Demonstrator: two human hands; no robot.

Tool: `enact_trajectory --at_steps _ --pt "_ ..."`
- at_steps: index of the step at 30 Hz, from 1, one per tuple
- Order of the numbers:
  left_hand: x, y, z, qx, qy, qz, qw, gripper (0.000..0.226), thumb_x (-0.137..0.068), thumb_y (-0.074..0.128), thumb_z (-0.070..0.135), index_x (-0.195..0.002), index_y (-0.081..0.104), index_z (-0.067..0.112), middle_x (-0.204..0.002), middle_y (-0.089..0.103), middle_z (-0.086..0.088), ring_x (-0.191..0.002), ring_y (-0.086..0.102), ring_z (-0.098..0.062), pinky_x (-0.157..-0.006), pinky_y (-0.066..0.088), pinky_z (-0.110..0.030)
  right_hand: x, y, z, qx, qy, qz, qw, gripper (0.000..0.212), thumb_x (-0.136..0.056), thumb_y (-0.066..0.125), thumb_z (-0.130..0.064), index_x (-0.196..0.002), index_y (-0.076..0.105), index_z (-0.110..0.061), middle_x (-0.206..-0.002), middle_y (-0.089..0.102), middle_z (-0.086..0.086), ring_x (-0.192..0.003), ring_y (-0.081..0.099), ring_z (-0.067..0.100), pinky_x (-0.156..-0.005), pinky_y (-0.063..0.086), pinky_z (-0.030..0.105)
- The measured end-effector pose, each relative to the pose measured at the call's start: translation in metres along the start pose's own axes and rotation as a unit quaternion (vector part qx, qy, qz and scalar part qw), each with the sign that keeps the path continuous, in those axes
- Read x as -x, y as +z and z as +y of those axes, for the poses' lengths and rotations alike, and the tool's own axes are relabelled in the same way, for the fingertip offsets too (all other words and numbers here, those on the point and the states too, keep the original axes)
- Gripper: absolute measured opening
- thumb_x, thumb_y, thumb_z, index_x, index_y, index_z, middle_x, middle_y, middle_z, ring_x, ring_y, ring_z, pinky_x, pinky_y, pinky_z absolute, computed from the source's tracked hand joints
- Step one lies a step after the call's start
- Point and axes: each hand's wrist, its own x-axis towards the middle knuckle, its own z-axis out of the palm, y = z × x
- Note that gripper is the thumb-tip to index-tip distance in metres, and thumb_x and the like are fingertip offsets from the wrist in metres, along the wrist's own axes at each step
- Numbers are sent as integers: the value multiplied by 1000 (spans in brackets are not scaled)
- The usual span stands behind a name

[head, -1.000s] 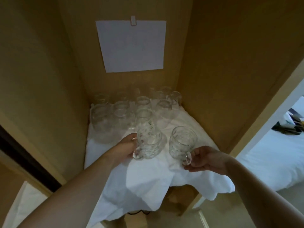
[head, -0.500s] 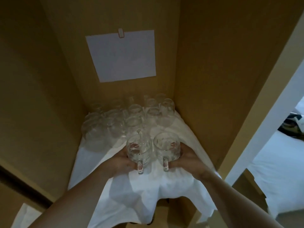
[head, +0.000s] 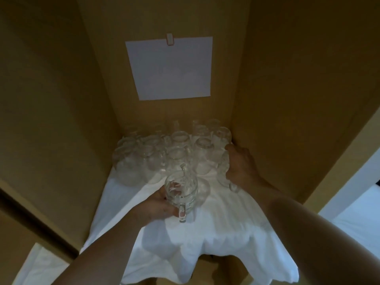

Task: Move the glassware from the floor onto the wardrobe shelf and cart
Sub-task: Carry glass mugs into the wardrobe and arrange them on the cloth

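Two glass mugs mid-placement on the cloth-covered wardrobe shelf point(head: 127, 202): left hand point(head: 158, 204) grips front mug point(head: 181, 190), right hand point(head: 240, 165) wraps right mug point(head: 225, 171); next, probably release beside cluster point(head: 164, 153).

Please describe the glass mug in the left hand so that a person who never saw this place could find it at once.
Look inside the wooden wardrobe, at the shelf covered with a white cloth. A cluster of glassware stands at the back. The glass mug is in front of that cluster, apart from it; the left hand holds it, and its handle points toward the viewer.
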Motion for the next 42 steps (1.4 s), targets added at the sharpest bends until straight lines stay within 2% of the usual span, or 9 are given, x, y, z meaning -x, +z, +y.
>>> enact_trajectory --at_steps 7,14,17,19,22,28,32,35,42 --pt "-5 -4 -2 -40 -11 49 998 77 -55 94 2 -122 65 24 -114 75 10 -111 67 -7 -86 52 -19 -35 19 7 -40 -64 -31 997 74 -71 70 10 -140 51 -8 -140 51 17 -129 47 33 -105 40 32" --pt "-7 -2 -10 -8 -48 63 997 88 -43 91 17 -126 61 26 -120 71 2 -112 67 -15 -91 55 -28 -19 22 11 75 -60 -18 995 87 -81 77 -29 -155 31 -24 -163 22 11 -151 15 33 -119 26 39" --pt "-8 5 -7 -67 -45 87 993 95 -40 97 26 -128 61 26 -122 70 5 -113 66 -11 -95 53 -25 8 21 5 61 -80 51 994 77 -81 78 -33 -149 43 -21 -158 33 13 -148 20 36 -120 25 44" --pt "-4 11 -5 -52 -27 105 993 90 -48 99 11 -129 62 20 -119 72 4 -115 66 -14 -91 54 -25 21 24 -3 26 -85 78 993 67 -79 79 -32 -140 54 -19 -151 42 14 -143 29 38 -118 28 47" --pt "10 17 -4 -26 -3 133 991 80 -51 96 1 -124 65 14 -113 74 -10 -109 70 -28 -95 57 -46 31 28 -13 -45 -94 87 991 56 -76 82 -28 -129 64 -19 -142 52 14 -137 37 38 -114 33 50" --pt "57 -6 4 -75 -46 241 966 69 -38 103 24 -100 74 12 -97 78 -4 -95 74 -22 -92 58 -47 45 39 -46 -131 -123 70 981 47 -78 81 -28 -122 67 -20 -134 55 7 -132 36 29 -108 38 44" --pt "92 -29 9 -152 -66 357 919 78 -32 102 50 -97 70 18 -95 73 4 -94 71 -15 -77 58 -34 54 52 -76 -168 -140 44 975 44 -79 80 -28 -121 68 -20 -128 59 5 -129 38 29 -105 40 40" --pt "103 -40 21 -325 -94 366 867 92 -33 90 71 -100 64 15 -94 68 2 -96 65 -19 -79 54 -35 60 60 -94 -182 -156 36 970 42 -78 81 -27 -118 69 -18 -125 61 5 -125 42 31 -103 40 38" --pt "82 -54 49 -533 -141 403 731 90 -54 89 60 -123 52 17 -109 54 -7 -108 52 -30 -88 52 -40 53 63 -120 -180 -169 34 968 42 -80 79 -30 -119 68 -21 -126 58 3 -126 41 28 -105 41 39"
